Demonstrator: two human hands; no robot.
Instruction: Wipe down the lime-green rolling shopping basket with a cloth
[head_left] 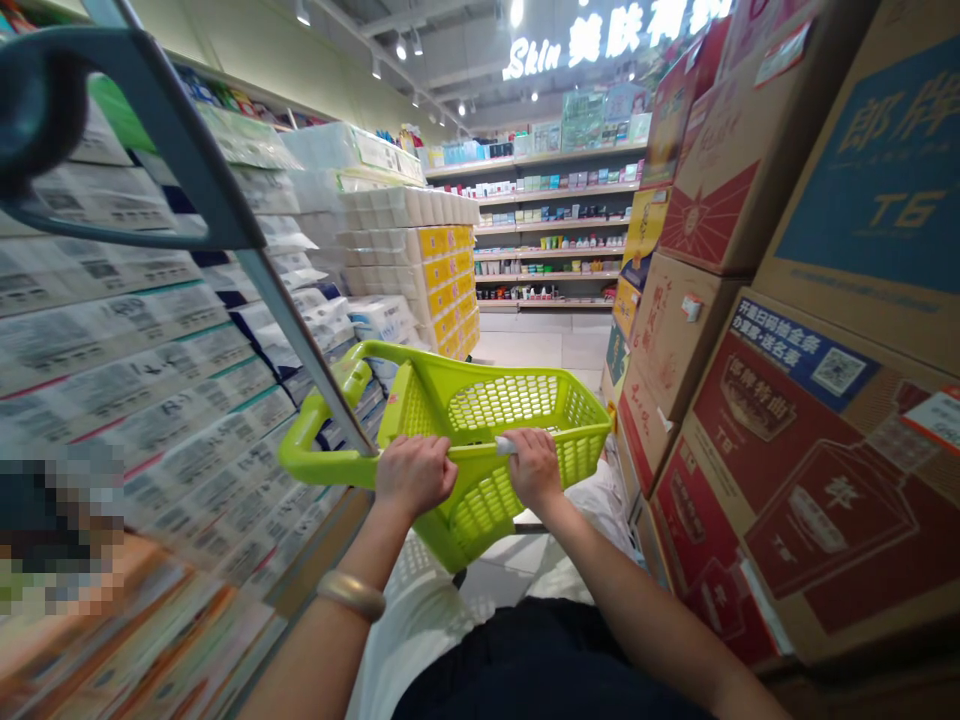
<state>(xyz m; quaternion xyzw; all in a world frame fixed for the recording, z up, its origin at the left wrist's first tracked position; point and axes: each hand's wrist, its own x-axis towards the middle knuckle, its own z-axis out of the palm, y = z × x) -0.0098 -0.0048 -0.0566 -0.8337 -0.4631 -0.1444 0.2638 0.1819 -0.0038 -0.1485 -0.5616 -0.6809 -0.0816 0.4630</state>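
Note:
In front of me is a lime-green rolling shopping basket [501,375] with perforated sides, tilted as seen here. Around its near rim my left hand [416,474] is closed, a gold-coloured bangle [351,594] on that wrist. Further right on the same rim, my right hand [535,466] is closed with a small white tissue-like piece [506,444] showing at its fingers. Rising from the basket's left end is a metal pole with a dark grey pull handle [196,165] at upper left. The part of the basket's inside that shows holds nothing I can make out.
Stacked paper packs [142,290] line the left side, with yellow-and-white packs [442,270] beyond. Large cartons [817,470] are piled close on my right. The tiled floor [559,350] leads to cosmetics shelves [551,222]. At lower left is an orange-edged counter or stack [142,600].

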